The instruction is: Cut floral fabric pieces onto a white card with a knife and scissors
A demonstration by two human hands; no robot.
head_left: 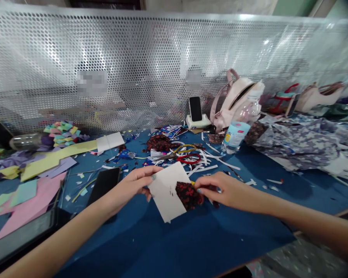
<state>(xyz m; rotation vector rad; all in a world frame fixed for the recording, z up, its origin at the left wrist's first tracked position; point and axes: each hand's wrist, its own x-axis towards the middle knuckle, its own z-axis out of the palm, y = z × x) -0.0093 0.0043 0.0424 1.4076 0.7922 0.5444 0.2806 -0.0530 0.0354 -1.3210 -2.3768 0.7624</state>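
Note:
A white card (pixel 167 193) is tilted above the blue table, its left edge pinched by my left hand (pixel 145 180). Against the card's right side lies a dark piece with a red pattern (pixel 188 195). The fingers of my right hand (pixel 210 187) are closed on the right part of that dark piece. A bit of yellow shows by my right fingertips. Just beyond the card are red-handled scissors (pixel 189 158) and yellow-handled scissors (pixel 185 148) among white paper strips (pixel 204 159).
A black phone (pixel 106 185) lies left of the card, with coloured papers (pixel 31 204) farther left. Behind stand a plastic bottle (pixel 239 129), a pink backpack (pixel 234 98) and a propped phone (pixel 195 109). Star-patterned material (pixel 304 143) is heaped at right.

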